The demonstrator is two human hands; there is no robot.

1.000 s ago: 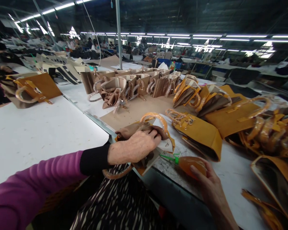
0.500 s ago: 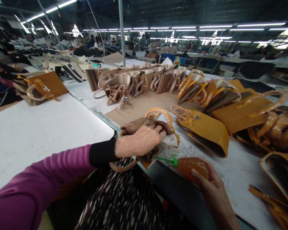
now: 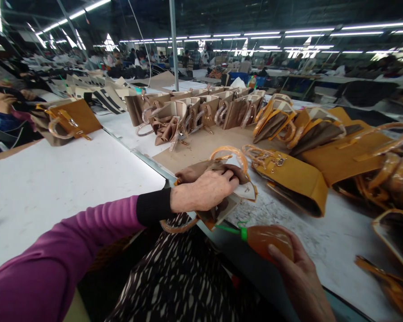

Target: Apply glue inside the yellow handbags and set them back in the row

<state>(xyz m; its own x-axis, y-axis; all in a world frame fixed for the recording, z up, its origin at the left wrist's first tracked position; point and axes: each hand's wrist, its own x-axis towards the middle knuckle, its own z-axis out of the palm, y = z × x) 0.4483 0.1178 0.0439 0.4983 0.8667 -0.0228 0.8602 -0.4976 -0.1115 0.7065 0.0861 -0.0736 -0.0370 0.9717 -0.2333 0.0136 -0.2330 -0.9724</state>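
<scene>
The left hand (image 3: pixel 206 190) is closed on the taupe lining (image 3: pixel 191 172) of the handbag in work, fingers bent into its folds; the thumb is hidden, so the exact pinch cannot be told. This grip probably steadies the limp fabric against the near edge of the white tabletop (image 3: pixel 336 241). The right hand (image 3: pixel 298 268) is wrapped around the squeeze bottle (image 3: pixel 262 239), thumb on the near side, likely so that the body can be pressed and aimed with one hand.

The handbag lies collapsed across the table edge, its long axis running roughly left to right. One wrapped handle (image 3: pixel 230 150) arches on the far side; the other handle (image 3: pixel 179 226) hangs over the near edge (its opening direction cannot be told).

The bottle lies nearly level, long axis left to right, green nozzle (image 3: pixel 230 229) pointing left toward the bag's near corner; contact there cannot be confirmed.

A mustard handbag (image 3: pixel 298 179) lies on its side, just beyond and to the right. Taupe handbags (image 3: pixel 235 112) stand in close rows beyond, apparently packed to save table space.
</scene>
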